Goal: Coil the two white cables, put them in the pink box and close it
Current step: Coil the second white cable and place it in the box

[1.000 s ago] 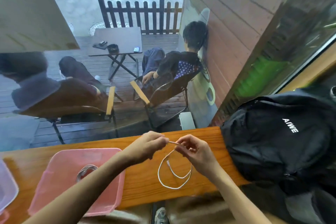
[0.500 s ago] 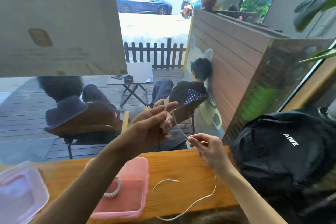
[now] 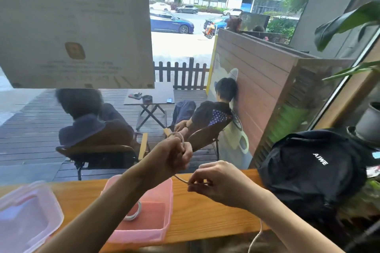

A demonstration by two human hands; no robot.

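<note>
My left hand (image 3: 178, 155) is raised above the wooden counter, fist shut on a small loop of the white cable (image 3: 180, 137). The cable runs down to my right hand (image 3: 216, 181), which pinches it between thumb and fingers. Its loose end hangs off the counter's front edge below my right forearm. The open pink box (image 3: 164, 201) stands on the counter under my left forearm. A second white cable, coiled (image 3: 134, 212), lies inside the box, partly hidden by my arm.
The box's clear pinkish lid (image 3: 26, 215) lies at the left of the counter (image 3: 205, 217). A black backpack (image 3: 312, 168) fills the counter's right end, with a potted plant (image 3: 368, 121) behind it. A window stands directly beyond the counter.
The cable went from one wide loop on the counter to a tight loop in my raised left fist. My right hand dropped lower along the cable. The camera tilted upward.
</note>
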